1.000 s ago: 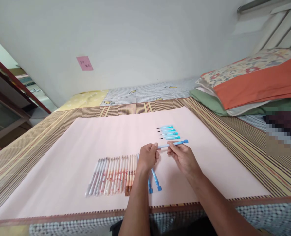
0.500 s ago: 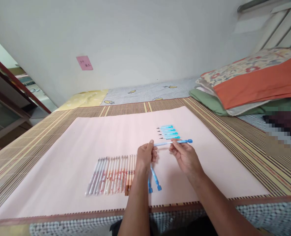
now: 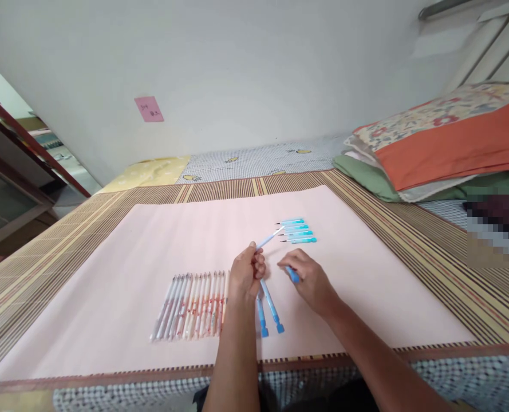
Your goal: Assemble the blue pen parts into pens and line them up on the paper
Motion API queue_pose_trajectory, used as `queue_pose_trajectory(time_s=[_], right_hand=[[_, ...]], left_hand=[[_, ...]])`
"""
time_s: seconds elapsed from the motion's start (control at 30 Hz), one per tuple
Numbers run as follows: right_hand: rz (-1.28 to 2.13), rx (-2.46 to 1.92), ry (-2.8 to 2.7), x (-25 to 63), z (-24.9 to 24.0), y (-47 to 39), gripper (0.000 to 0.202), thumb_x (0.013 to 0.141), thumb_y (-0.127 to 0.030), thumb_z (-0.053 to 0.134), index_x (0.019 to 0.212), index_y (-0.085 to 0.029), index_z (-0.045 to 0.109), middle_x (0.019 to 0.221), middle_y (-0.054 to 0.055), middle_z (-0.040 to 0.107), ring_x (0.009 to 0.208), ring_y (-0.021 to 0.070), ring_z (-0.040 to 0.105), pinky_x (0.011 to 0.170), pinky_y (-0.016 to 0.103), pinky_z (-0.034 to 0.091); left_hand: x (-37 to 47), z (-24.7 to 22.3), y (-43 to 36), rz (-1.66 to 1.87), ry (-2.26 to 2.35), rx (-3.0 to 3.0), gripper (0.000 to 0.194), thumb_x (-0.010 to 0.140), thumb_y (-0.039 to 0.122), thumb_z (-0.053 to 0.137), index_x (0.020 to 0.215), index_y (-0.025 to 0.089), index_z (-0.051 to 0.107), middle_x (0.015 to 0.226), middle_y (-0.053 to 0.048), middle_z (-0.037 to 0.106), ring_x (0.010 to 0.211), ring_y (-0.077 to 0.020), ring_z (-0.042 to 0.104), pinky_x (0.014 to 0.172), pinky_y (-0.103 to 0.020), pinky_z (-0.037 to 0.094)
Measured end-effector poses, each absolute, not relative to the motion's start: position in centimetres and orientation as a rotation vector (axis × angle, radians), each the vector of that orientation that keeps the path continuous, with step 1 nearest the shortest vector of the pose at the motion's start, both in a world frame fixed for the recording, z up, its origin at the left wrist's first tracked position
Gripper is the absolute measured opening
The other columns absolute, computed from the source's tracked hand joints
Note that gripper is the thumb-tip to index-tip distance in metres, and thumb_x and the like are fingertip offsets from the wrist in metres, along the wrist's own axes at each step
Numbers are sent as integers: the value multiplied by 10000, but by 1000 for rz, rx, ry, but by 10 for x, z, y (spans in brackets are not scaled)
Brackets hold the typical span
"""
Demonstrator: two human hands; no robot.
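Observation:
My left hand point(image 3: 246, 274) is closed round a pale blue pen barrel point(image 3: 269, 238), whose whitish end points up and right. To its right, my right hand point(image 3: 312, 280) pinches a darker blue pen piece point(image 3: 292, 274); how far it runs inside the fingers is hidden. Just beyond lie several short turquoise pen pieces point(image 3: 299, 227) in a stack of rows, most with dark tips to the left. Two blue pens point(image 3: 272, 306) lie beside my left wrist. Left of that forearm is a row of several pale patterned pens point(image 3: 189, 306), its right end hidden by the arm.
Pink paper point(image 3: 108, 297) covers much of a striped bamboo mat point(image 3: 409, 257). Folded bedding with an orange band point(image 3: 452, 149) is piled at the right. Behind the mat stands a white wall point(image 3: 254, 68) with a pink note point(image 3: 149, 109).
The blue pen held level between both hands is now in two parts. My right hand has moved down and left with the darker part; the barrel in my left hand has tilted upward.

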State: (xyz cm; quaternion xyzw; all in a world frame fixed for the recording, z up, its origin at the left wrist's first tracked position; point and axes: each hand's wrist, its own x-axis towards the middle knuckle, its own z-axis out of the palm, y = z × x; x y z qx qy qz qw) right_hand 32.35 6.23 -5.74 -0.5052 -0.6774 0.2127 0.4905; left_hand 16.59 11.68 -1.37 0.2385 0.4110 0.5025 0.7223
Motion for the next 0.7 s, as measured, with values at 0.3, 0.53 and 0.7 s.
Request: queue_pose_trajectory(time_s=[0.3,0.53,0.7], right_hand=[[215,-1367,-2193,317,-61,70,334,937,-68,422,903,-191,731,949,103,684,887,242,620,749,362,510],[648,-1311,-1307,328,-48,64,263,955,-382,592,1115,-211,712,944,75,744,824,216,691,775,368,568],[787,-1168,-895,328,-36,64,337,853,-492,724,1024,-203,756,804,33,700,700,158,621,648,291,517]], left_hand=[[163,-17,118,1139,844,515,424,707,459,836,736,97,617,487,38,521,354,-33,378,356,-173,169],[162,-16,115,1079,803,693,481,577,479,895,704,121,601,522,37,552,351,-21,371,368,-181,162],[165,-16,110,955,766,846,475,584,490,878,671,146,563,547,6,602,353,-31,404,379,-189,165]])
